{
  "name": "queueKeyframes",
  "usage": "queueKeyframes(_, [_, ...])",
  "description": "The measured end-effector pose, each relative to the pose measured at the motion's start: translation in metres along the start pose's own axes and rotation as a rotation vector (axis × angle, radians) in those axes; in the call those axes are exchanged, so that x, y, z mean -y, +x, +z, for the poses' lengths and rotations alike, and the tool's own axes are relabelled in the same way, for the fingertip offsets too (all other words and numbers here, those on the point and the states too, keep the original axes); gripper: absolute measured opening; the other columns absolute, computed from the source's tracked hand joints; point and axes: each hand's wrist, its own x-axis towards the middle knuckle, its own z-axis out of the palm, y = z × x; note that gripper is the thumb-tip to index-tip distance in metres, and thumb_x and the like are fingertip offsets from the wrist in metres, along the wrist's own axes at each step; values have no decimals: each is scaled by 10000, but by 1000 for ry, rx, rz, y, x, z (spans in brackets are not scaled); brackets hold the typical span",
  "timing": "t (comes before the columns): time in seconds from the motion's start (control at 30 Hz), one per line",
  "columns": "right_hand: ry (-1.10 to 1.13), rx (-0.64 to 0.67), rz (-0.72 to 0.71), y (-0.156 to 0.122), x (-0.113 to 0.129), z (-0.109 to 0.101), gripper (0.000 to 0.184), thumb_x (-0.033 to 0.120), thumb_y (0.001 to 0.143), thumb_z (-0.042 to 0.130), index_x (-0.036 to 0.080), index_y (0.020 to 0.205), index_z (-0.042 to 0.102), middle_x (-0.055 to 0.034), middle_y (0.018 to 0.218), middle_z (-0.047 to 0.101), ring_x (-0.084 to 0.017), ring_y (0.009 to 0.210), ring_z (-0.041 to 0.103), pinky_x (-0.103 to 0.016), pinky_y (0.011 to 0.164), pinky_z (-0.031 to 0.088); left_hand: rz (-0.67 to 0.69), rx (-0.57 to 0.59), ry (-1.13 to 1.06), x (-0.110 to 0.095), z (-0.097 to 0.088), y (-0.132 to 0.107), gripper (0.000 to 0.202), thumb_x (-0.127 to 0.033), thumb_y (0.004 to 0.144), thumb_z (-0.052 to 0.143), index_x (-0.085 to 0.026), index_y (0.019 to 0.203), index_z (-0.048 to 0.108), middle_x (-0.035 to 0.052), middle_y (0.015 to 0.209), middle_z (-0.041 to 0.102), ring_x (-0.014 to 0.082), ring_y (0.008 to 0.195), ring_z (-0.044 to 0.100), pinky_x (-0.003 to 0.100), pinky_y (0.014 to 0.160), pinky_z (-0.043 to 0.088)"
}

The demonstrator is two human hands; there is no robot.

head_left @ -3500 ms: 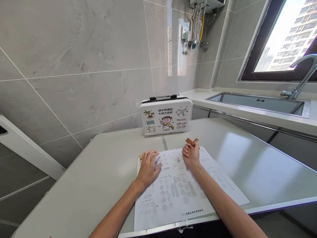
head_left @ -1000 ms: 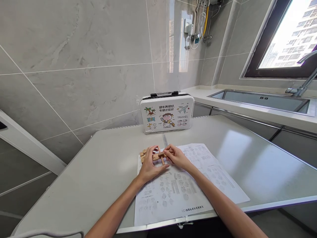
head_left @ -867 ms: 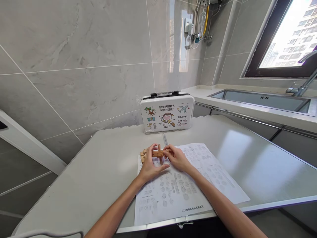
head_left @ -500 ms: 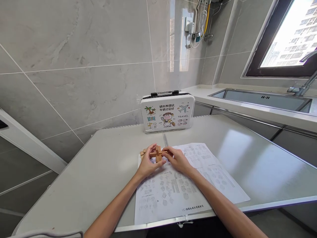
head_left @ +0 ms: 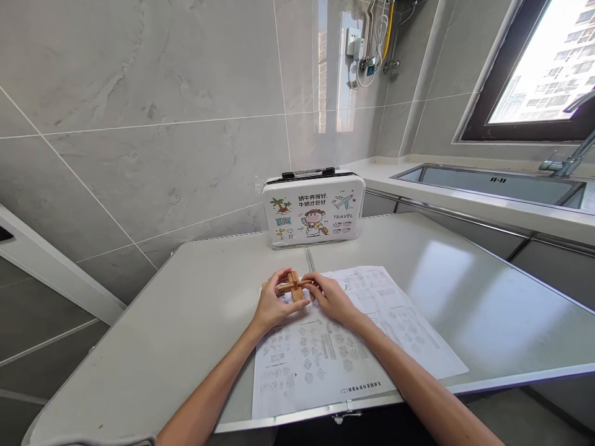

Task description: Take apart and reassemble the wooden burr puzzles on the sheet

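A light-brown wooden interlocking puzzle (head_left: 296,292), made of crossed sticks, is held above the far part of a printed sheet (head_left: 325,390). My left hand (head_left: 270,310) curls around it, with fingers at its top and thumb along its near side. From the other side, my right hand (head_left: 333,300) pinches the end of a thin stick that passes through the puzzle. More wood shows behind the left fingers, mostly hidden, and I cannot tell whether it is joined to the puzzle. Rows of small diagrams cover the sheet.
The sheet lies on a grey folding table (head_left: 218,272) with a central seam and a metal front edge. A white cartoon-printed case (head_left: 313,210) stands upright at the back against the tiled wall (head_left: 186,161). To the right are a counter with a sink (head_left: 493,183) and a faucet (head_left: 564,166).
My left hand has turned slightly with the puzzle, so the puzzle sits at a different tilt. The wood to the left is now more covered by the fingers. My right hand has barely shifted.
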Motion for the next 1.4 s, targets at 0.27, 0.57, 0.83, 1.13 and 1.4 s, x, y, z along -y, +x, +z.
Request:
queueKeyframes(0.27, [-5, -2, 6, 0, -1, 0, 234, 383, 1071, 437, 270, 1134, 631, -38, 896, 719, -200, 720, 608, -321, 731, 466, 33, -35, 61, -1, 0, -2, 836, -464, 627, 968, -256, 1355, 612, 114, 1301, 692, 305, 1158, 696, 516, 1043, 568])
queueKeyframes(0.57, [101, 56, 33, 1, 1, -4, 261, 442, 1055, 475, 273, 1118, 662, -14, 806, 694, -177, 636, 594, -304, 663, 461, 49, -28, 78, -4, -4, 0, 810, -450, 664, 945, -265, 1358, 571, 97, 1331, 671, 284, 1175, 679, 479, 1032, 577])
queueKeyframes(0.83, [282, 108, 143, 2, 16, -12, 344, 527, 1008, 570, 226, 1160, 641, -66, 1075, 727, -180, 805, 679, -322, 743, 529, 279, -46, 250, -13, -7, -4, 771, -435, 733, 913, -291, 1384, 527, 83, 1383, 635, 277, 1252, 647, 443, 1071, 537])
queueKeyframes(1.13, [548, 344, 235, -3, 22, -16, 695, 587, 957, 667, 274, 1527, 420, -112, 1306, 705, -283, 1244, 651, -478, 1052, 511, 448, -21, 429, -18, -3, -10, 747, -436, 814, 845, -288, 1442, 469, 131, 1411, 635, 335, 1333, 606, 516, 1081, 518])
queueKeyframes(1.4, [611, 240, 331, 4, 16, -19, 640, 628, 907, 690, 237, 1382, 515, -97, 1176, 725, -261, 1020, 717, -476, 980, 545, 509, -85, 405, -15, -8, -6, 787, -439, 812, 864, -271, 1467, 461, 137, 1430, 616, 320, 1326, 614, 495, 1065, 552])
